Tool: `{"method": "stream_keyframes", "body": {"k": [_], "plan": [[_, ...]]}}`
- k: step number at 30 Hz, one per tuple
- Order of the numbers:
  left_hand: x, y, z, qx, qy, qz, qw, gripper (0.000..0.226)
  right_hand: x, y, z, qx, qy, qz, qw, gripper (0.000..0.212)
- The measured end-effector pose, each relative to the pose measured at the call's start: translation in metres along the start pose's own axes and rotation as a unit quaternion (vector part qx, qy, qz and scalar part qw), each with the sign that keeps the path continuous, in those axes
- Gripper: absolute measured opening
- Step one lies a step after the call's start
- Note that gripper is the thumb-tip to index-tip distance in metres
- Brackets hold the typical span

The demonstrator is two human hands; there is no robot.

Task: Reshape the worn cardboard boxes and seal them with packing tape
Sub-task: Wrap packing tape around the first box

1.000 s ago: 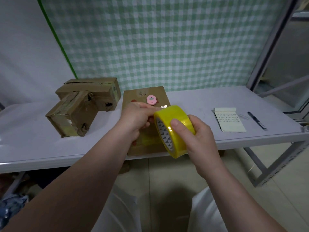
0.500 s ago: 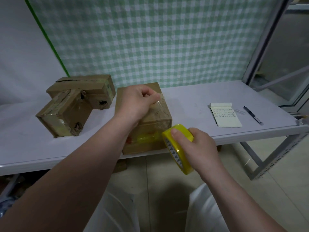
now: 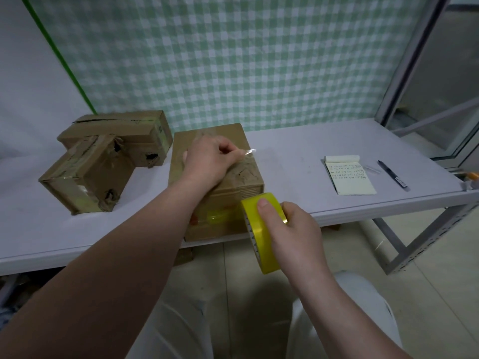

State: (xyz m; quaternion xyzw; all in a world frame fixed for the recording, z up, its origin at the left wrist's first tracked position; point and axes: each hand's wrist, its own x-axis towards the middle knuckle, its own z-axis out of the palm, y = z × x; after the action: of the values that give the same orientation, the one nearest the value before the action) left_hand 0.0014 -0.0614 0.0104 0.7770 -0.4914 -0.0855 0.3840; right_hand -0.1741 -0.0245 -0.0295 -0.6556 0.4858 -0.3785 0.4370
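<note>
Item: centre box, on the counter at its near edge, top face worn and creased. Status: sealing in progress. A clear strip runs from the roll up the front face and over the top; its free end sticks out past the fingers, not yet pressed flat.

Left hand: rests on the box top, grip narrow, pinching the strip's end between thumb and fingers.

Right hand: held below and in front of the counter edge, grip closed round the yellow roll, thumb on its rim. The strip is uncut.

Item: two boxes at the left of the counter, one leaning against the other. Both show tape over their seams, with torn holes and ragged corners. Judged as likely done, though rough; cannot tell for the hidden faces.

Left to do, as judged: press the strip down, cut it from the roll, tape any remaining seams of the centre box.

Other: notepad and pen at the right, apart from the work.
</note>
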Motion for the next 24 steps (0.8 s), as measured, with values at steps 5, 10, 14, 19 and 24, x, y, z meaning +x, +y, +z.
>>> {"method": "stream_keyframes", "body": {"k": [5,10,14,19,24], "plan": [[0.006,-0.003,0.003,0.016,-0.008,0.004,1.000,0.017,0.003,0.002,0.002,0.008,-0.001,0.004,1.000,0.048],[0.008,-0.004,0.005,0.012,-0.004,-0.008,1.000,0.012,0.006,0.004,0.003,0.004,0.003,-0.001,1.000,0.048],[0.009,-0.003,0.005,-0.002,0.004,-0.010,1.000,0.013,0.008,0.002,0.004,0.019,0.006,-0.005,1.000,0.049],[0.013,-0.004,0.008,0.020,0.005,-0.014,1.000,0.025,0.011,0.003,0.004,0.023,0.010,-0.005,1.000,0.050],[0.016,-0.007,0.012,0.076,0.002,-0.008,0.997,0.024,0.012,0.002,0.003,0.013,-0.007,0.005,1.000,0.048]]}}
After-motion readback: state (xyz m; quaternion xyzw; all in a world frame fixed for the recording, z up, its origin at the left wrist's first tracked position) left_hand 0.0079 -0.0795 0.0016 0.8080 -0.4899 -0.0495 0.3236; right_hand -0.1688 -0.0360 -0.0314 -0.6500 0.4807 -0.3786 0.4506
